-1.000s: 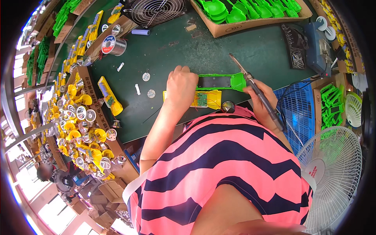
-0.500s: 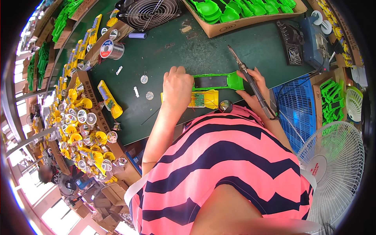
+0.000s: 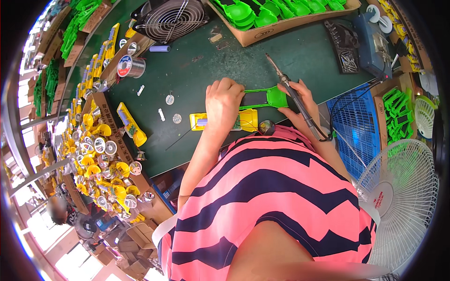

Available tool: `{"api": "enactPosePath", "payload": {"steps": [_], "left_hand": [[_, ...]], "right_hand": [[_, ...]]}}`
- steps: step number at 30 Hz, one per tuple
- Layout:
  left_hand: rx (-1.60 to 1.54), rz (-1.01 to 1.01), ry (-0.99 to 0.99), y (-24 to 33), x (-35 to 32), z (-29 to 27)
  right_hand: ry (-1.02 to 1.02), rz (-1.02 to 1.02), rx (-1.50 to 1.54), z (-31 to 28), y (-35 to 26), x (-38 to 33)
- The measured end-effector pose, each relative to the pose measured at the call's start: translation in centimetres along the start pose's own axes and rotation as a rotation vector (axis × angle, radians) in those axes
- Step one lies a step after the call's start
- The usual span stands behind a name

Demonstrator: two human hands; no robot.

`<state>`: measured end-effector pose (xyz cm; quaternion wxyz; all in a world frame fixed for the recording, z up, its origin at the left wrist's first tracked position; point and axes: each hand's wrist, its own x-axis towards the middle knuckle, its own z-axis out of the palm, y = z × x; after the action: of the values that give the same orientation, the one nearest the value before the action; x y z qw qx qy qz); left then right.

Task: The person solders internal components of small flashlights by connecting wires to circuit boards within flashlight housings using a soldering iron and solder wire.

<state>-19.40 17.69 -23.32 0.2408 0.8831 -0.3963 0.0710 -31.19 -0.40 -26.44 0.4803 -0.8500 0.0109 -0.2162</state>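
My left hand [image 3: 224, 102] is closed on the left end of a green plastic housing [image 3: 277, 97], covering that end. A dark strip runs inside the housing. In my right hand [image 3: 304, 100] is a soldering iron [image 3: 303, 111], its tip pointing up and away to the left, apart from the housing. The fingers of that hand are also at the housing's right end. Beneath my left wrist lies a yellow housing [image 3: 248, 120] with a blue-purple cell, a green circuit board and a thin dark wire. A round reflector [image 3: 266, 127] is by its right end.
Solder spool [image 3: 131, 66], second yellow housing [image 3: 131, 124], small discs [image 3: 170, 99] and white strips lie left. A black fan [image 3: 171, 19] and carton of green parts [image 3: 262, 33] stand at the back. Screw tray [image 3: 348, 61] and blue soldering station [image 3: 372, 47] are right; yellow lamp parts [image 3: 105, 164] crowd the left.
My left hand has shifted right along the green housing, uncovering the yellow housing's left end and its cell. My right hand still holds the soldering iron. The whole view has shifted slightly.
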Motion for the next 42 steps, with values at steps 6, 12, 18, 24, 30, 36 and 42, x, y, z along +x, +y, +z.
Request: {"api": "enactPosePath", "payload": {"steps": [6,12,18,24,30,36,42], "left_hand": [[-0.145,-0.082,0.038,0.3,-0.4,-0.2],[-0.204,-0.173,0.460,1.1,0.2,-3.1],[-0.145,0.075,-0.123,1.3,-1.8,-3.1],[-0.243,0.041,-0.067,1.3,-3.0,-1.2],[-0.289,-0.016,0.045,1.7,-3.6,-0.7],[-0.344,-0.079,0.333,1.9,-4.3,1.1],[-0.179,-0.053,0.257,1.9,-3.1,0.5]], "right_hand": [[0.012,0.020,0.007,-0.1,0.3,-0.1],[0.010,0.025,0.023,-0.2,0.5,0.0],[0.011,0.032,0.006,-0.3,0.3,0.2],[0.016,0.002,0.044,-0.1,0.6,0.0],[-0.037,0.071,0.113,0.3,0.5,0.5],[-0.039,-0.031,0.092,1.6,0.2,1.5],[-0.117,-0.178,0.043,1.7,-0.3,2.3]]}}
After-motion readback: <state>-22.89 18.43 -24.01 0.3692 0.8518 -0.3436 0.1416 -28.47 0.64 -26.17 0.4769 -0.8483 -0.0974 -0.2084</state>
